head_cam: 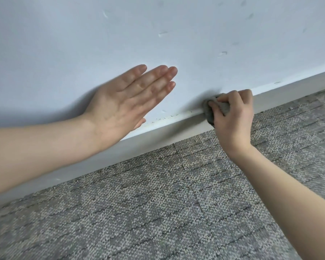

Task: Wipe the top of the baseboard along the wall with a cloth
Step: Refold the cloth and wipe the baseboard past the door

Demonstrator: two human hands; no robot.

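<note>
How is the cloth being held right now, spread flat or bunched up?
Bunched up. The grey cloth shows only as a wad in the right hand, pressed on the baseboard top edge.

Left hand [128, 102] flat, fingers [158, 76] extended; right hand [233, 117] clenched.

Grey patterned carpet [158, 212] beneath white baseboard [158, 134]

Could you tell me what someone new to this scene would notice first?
The left hand lies flat and open against the pale wall. To its right, the right hand presses a bunched grey cloth onto the top of the white baseboard, above grey carpet.
</note>
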